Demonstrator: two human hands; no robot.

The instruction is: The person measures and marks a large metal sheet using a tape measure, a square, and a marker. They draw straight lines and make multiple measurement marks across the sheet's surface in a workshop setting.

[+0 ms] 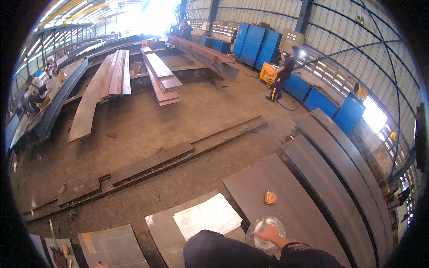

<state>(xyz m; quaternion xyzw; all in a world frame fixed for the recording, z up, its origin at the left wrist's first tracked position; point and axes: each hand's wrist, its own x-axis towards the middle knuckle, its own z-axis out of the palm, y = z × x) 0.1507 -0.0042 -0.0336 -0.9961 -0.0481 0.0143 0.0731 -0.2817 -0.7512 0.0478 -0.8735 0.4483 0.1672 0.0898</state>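
Observation:
My right hand (pixel 269 233) reaches over a round, clear plastic piece (pixel 251 239) lying on a dark steel plate (pixel 263 178). Its fingers are bent together at a whitish patch inside the round piece; what they grip, if anything, is too small to make out. Just beyond it lies a yellow tape measure (pixel 270 197). White paper sheets with drawings (pixel 208 216) rest on a grey plate (pixel 163 228), left of that hand. Only a bit of my left hand (pixel 102 265) shows at the lower edge, beside a lined grey plate (pixel 114 245); its fingers are mostly cut off.
My dark-clad knee (pixel 219 250) rises beside the papers. Long steel plates (pixel 330 178) lie at right with gaps between them. A stepped steel beam (pixel 152 165) crosses the floor ahead. Farther off stand a person (pixel 282 73), a yellow machine (pixel 268 73) and blue panels (pixel 254 44).

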